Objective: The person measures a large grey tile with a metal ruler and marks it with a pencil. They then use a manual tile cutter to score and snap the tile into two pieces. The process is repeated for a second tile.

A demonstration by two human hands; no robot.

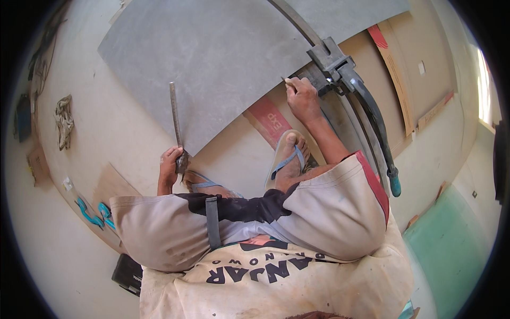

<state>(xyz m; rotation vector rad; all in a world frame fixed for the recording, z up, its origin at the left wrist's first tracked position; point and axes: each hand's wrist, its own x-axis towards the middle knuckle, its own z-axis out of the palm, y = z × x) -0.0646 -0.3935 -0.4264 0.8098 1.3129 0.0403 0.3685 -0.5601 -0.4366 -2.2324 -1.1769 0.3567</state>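
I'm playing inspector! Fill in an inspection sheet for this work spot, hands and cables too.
Surface: pale floor, partly covered.
Things in use: grey slab, metal ruler, long-handled cutter.
Clutter: crumpled cloth, cardboard strip, teal objects.
Hands: left hand grips the metal ruler; right hand pinches a thin pointed thing by the slab's edge.
Cables: dark cord-like strands at upper left; too blurred to be sure.
Surroundings: green sheet lower right, bright opening far right.

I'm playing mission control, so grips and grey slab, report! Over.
Left grip on metal ruler, over grey slab. Right grip pinching thin tool, kind unclear. Cutter rail crosses slab, cutter head near right grip.
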